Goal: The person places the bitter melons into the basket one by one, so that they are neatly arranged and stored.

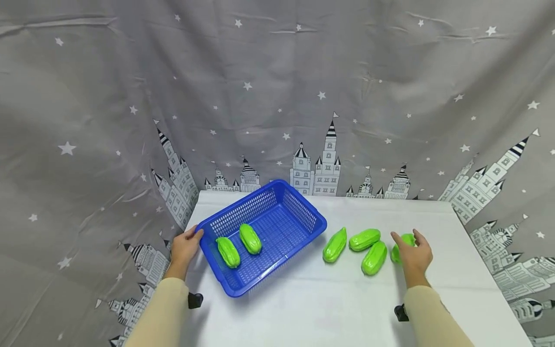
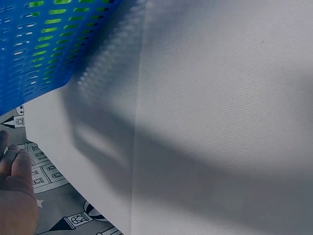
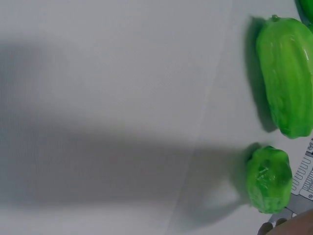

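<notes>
A blue plastic basket (image 1: 281, 230) lies at an angle on the left of the white table, with two glossy green ridged gourds, the left gourd (image 1: 228, 252) and the right gourd (image 1: 250, 239), inside. My left hand (image 1: 184, 248) holds the rim at its left corner; the left wrist view shows the basket's slotted wall (image 2: 36, 54) and part of the hand (image 2: 17, 191). Over the rightmost gourd (image 3: 269, 180) my right hand (image 1: 415, 255) spreads its thumb and fingers, partly hiding it in the head view. Only the fingers' edge (image 3: 293, 226) shows in the right wrist view.
Three more green gourds lie between the basket and my right hand: a pointed gourd (image 1: 335, 245), an upper gourd (image 1: 364, 239) and a lower gourd (image 1: 374, 258). A grey curtain (image 1: 277, 72) printed with stars and castles hangs behind and beside the white table (image 1: 303, 308).
</notes>
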Tool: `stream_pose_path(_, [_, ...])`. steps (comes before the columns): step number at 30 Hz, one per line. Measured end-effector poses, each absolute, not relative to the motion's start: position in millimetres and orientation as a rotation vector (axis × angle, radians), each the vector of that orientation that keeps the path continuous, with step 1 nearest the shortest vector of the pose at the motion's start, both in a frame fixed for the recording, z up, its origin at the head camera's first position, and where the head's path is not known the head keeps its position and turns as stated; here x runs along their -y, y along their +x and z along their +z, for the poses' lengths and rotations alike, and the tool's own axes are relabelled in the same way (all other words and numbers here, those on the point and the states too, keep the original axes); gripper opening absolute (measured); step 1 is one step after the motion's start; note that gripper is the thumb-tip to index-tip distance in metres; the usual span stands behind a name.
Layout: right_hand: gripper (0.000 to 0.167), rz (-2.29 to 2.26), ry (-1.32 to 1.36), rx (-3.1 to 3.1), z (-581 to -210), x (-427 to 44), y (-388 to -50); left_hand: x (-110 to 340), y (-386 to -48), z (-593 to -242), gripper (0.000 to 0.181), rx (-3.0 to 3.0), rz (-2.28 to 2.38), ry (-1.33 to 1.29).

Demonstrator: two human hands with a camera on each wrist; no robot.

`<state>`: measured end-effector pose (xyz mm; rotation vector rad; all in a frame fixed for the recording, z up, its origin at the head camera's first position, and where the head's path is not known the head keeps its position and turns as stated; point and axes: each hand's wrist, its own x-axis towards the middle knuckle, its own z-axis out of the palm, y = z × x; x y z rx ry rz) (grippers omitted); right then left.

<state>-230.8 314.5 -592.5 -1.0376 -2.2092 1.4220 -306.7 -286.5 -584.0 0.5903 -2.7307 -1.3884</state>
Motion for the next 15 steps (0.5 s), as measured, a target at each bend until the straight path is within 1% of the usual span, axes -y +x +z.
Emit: stream_pose_path(15, [0.083,1.509,-1.227,2.102,-620,-309,-224,286,-306,-584,0.056,2.748,-1.368,0.565])
